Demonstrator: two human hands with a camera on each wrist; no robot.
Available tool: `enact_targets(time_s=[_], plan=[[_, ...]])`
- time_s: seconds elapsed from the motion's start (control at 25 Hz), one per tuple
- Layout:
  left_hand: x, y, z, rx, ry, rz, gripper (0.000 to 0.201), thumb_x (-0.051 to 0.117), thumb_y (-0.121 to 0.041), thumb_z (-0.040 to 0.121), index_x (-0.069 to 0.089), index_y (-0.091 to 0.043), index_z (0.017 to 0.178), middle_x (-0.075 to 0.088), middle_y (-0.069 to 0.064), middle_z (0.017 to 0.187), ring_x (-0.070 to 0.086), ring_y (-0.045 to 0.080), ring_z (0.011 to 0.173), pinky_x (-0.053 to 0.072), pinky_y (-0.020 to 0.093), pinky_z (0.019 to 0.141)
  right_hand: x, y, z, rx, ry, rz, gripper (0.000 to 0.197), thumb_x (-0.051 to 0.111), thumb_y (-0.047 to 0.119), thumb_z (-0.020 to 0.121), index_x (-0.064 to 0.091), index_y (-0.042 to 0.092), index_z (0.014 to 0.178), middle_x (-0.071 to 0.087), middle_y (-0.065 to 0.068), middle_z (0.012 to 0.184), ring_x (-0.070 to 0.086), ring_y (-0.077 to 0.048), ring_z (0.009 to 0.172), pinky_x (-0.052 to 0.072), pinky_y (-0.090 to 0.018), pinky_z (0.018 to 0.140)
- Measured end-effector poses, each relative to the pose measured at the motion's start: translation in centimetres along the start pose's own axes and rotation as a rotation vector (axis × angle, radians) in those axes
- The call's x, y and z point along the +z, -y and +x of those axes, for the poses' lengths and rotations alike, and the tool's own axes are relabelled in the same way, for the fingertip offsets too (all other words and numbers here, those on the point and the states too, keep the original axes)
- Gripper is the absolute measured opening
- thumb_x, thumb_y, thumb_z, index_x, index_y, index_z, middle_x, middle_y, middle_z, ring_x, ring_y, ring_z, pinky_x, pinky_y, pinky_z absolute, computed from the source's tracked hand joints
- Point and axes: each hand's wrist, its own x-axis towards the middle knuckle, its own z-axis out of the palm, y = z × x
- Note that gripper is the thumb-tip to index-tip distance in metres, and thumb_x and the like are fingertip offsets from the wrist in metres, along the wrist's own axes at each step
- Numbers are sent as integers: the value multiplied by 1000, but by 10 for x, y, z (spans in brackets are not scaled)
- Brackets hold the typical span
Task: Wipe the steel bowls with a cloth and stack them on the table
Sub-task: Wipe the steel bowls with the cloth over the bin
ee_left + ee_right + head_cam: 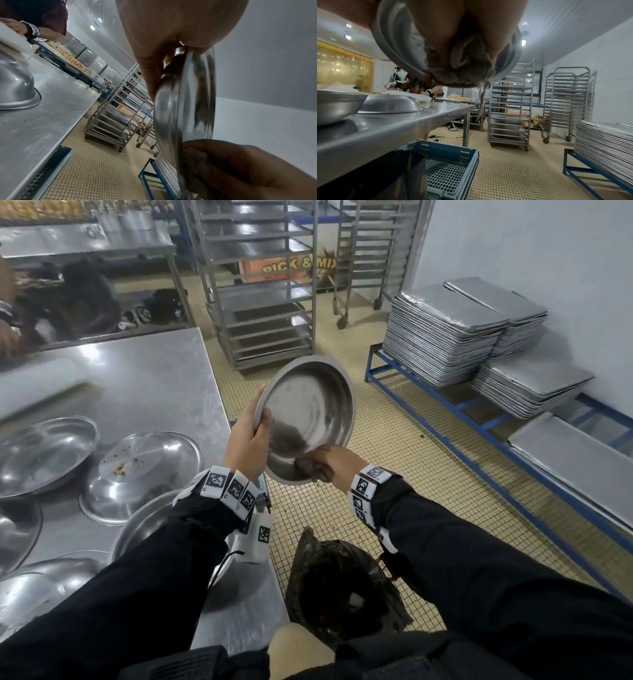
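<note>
A steel bowl (pixel 308 412) is held tilted in the air over the floor, right of the table. My left hand (pixel 248 436) grips its left rim, thumb inside. My right hand (pixel 329 462) holds a crumpled brown cloth (pixel 310 465) against the bowl's lower inside edge. In the left wrist view the bowl (pixel 188 108) shows edge-on, with the cloth (pixel 195 155) at its bottom. The right wrist view shows the cloth (pixel 465 65) bunched under my hand against the bowl (pixel 395 44). Several other steel bowls (pixel 44 453) sit on the steel table (pixel 154 378); one upturned bowl (pixel 144 470) has food bits on it.
A dark bin bag (pixel 342 583) stands on the tiled floor below my hands. Tray racks on wheels (pixel 263 285) stand ahead. Stacked baking trays (pixel 445 337) rest on a blue frame at the right. A blue crate (pixel 450 166) sits under the table. Another person's hand (pixel 8 337) works at the table's far left.
</note>
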Motion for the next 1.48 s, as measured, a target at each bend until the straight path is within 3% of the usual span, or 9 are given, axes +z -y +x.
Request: enact_targets(time_s=[0.12, 0.36, 0.56, 0.8, 1.0, 1.12, 1.2, 1.32, 1.48], plan=[[5, -2, 3, 13, 27, 5, 45, 36, -37, 103, 32, -32, 147, 54, 4, 135, 53, 23, 123, 47, 46, 101, -6, -10, -7, -38, -58, -14, 30, 53, 13, 92, 62, 11, 121, 63, -9, 117, 53, -25, 110, 41, -29, 97], [12, -3, 8, -59, 65, -19, 44, 35, -47, 100, 41, -31, 141, 66, 2, 114, 66, 20, 100, 57, 40, 85, -49, -9, 26, 67, -585, 356, 31, 61, 9, 87, 64, 9, 118, 58, -9, 117, 52, -22, 104, 44, -29, 93], [18, -17, 0, -70, 28, -45, 37, 34, -38, 102, 49, -19, 130, 63, -8, 100, 61, 6, 93, 52, 14, 74, -40, 5, 37, -163, -272, 260, 25, 60, 6, 88, 68, 8, 112, 54, -14, 120, 50, -19, 109, 34, -17, 94], [12, -16, 4, -55, -130, -124, 16, 37, -30, 103, 50, -28, 113, 61, -7, 90, 60, 10, 82, 52, 18, 71, -20, -8, 11, -218, -4, 273, 31, 56, 3, 90, 65, 13, 119, 55, -13, 127, 50, -25, 115, 36, -20, 97], [15, -6, 0, -29, -90, -32, 35, 36, -32, 103, 46, -22, 135, 62, -10, 96, 61, 5, 88, 50, 21, 77, -23, -33, 3, -216, 85, 84, 29, 55, 11, 92, 65, 9, 119, 60, -13, 120, 55, -25, 108, 42, -30, 97], [15, -3, -3, -51, -64, -56, 30, 34, -35, 103, 43, -32, 132, 62, -8, 99, 63, 11, 89, 54, 26, 77, -25, -44, 0, -49, -84, 246, 23, 55, 10, 91, 68, 9, 110, 64, -10, 109, 59, -19, 96, 49, -36, 91], [14, -5, -5, -75, -48, -91, 30, 34, -37, 103, 44, -30, 130, 63, -1, 97, 65, 13, 84, 55, 24, 72, -34, -45, 3, 40, -315, 418, 23, 57, 16, 91, 68, 19, 112, 63, -2, 106, 58, -15, 95, 51, -30, 86], [16, -6, -8, -147, -2, -53, 36, 28, -46, 102, 46, -26, 125, 62, -2, 96, 61, 10, 88, 49, 27, 83, -51, -42, 22, 39, -544, 454, 28, 61, 19, 90, 65, 19, 118, 57, 0, 102, 54, -13, 92, 44, -13, 82], [19, -11, -8, -211, 31, -74, 51, 30, -56, 98, 50, -22, 130, 66, 4, 99, 66, 21, 93, 53, 35, 87, -52, -39, 40, -51, -563, 217, 25, 60, 3, 86, 69, 5, 109, 57, -15, 105, 55, -25, 96, 36, -15, 85]])
